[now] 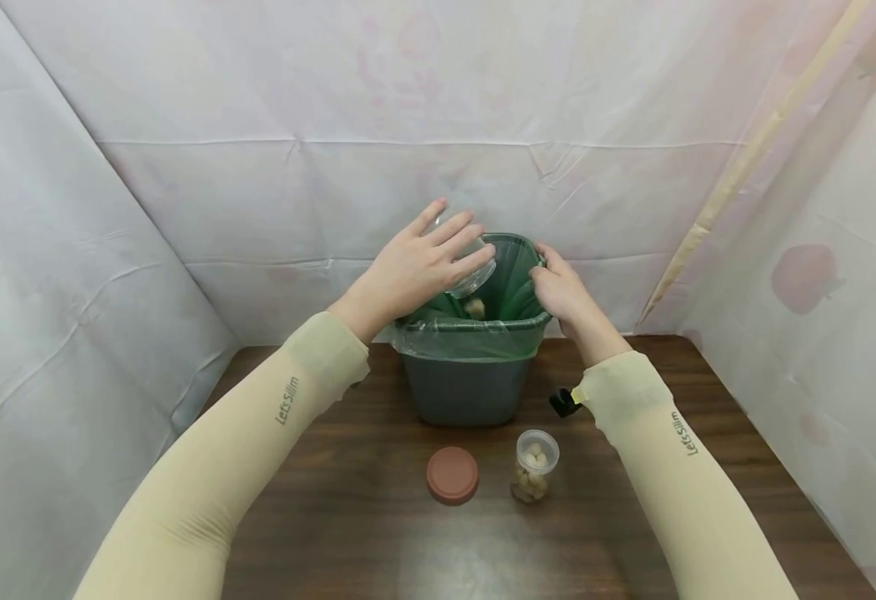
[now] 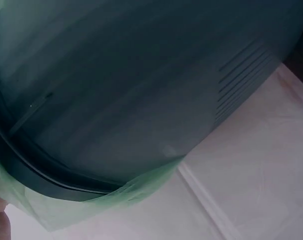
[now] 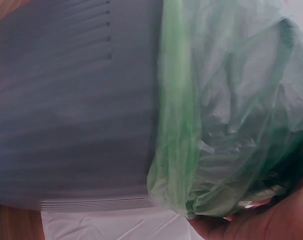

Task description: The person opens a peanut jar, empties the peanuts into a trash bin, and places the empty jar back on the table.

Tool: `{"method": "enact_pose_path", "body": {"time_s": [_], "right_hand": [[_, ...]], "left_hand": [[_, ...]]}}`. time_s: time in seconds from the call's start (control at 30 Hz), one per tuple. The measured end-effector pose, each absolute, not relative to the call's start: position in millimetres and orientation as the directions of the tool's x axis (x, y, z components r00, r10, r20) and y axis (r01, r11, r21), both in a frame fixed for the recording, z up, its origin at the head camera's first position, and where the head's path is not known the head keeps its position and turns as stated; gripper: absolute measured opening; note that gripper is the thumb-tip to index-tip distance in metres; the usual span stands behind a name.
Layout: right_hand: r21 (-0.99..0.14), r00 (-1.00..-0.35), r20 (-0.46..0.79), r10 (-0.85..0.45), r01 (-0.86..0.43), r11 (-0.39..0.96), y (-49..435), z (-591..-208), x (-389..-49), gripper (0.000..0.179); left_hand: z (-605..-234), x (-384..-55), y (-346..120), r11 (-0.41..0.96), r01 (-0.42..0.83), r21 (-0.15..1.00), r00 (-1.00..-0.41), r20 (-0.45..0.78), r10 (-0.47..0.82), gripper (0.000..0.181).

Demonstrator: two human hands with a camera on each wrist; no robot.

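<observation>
Tilted mouth-down over the grey trash bin (image 1: 468,387), a clear plastic jar (image 1: 475,282) is held by my left hand (image 1: 418,267). Below its mouth is a blurred pale piece (image 1: 474,308), inside the bin. A thin green trash bag (image 1: 516,279) lines the bin and folds over its rim. My right hand (image 1: 562,292) grips the bin's right rim through the bag, as the right wrist view shows from close by. In the left wrist view the bin's ribbed side (image 2: 126,100) fills most of the picture; the jar is out of sight there.
On the dark wood table (image 1: 332,508), a reddish-brown round lid (image 1: 453,475) lies in front of the bin. Right of it stands a clear jar of pale round pieces (image 1: 532,467). A black device (image 1: 563,402) sticks out from the right cuff. White cloth (image 1: 257,208) hangs behind.
</observation>
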State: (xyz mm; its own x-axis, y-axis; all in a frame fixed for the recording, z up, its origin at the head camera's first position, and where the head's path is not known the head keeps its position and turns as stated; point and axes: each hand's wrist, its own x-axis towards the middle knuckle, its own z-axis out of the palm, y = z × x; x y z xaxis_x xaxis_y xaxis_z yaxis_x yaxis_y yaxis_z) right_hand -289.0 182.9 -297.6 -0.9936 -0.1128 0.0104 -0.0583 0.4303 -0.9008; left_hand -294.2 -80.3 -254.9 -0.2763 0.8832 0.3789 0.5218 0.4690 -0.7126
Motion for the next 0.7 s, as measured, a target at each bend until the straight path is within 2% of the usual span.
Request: {"method": "enact_pose_path", "body": {"time_s": [0.17,0.4,0.57,0.7], "right_hand": [[-0.902,-0.995,0.017,-0.101,-0.059,0.427,182.0,-296.8,-289.8,0.066],[-0.904,-0.995,0.016,-0.095,-0.055,0.423,180.7,-296.0,-290.2,0.066],[-0.902,-0.996,0.014,-0.092,-0.052,0.429,181.5,-295.7,-290.5,0.066],[-0.898,-0.995,0.015,-0.098,-0.056,0.437,182.4,-295.5,-290.2,0.066]], "left_hand": [[-251.2,-292.3,-79.7,0.450,0.532,-0.717,-0.253,0.373,0.893,0.060],[-247.9,-290.4,-79.5,0.453,0.539,-0.710,-0.263,0.369,0.891,0.061],[-248.2,-291.6,-78.2,0.421,0.563,-0.712,-0.230,0.354,0.906,0.061],[-248.8,-293.3,-78.1,0.425,0.555,-0.715,-0.242,0.350,0.905,0.060]]}}
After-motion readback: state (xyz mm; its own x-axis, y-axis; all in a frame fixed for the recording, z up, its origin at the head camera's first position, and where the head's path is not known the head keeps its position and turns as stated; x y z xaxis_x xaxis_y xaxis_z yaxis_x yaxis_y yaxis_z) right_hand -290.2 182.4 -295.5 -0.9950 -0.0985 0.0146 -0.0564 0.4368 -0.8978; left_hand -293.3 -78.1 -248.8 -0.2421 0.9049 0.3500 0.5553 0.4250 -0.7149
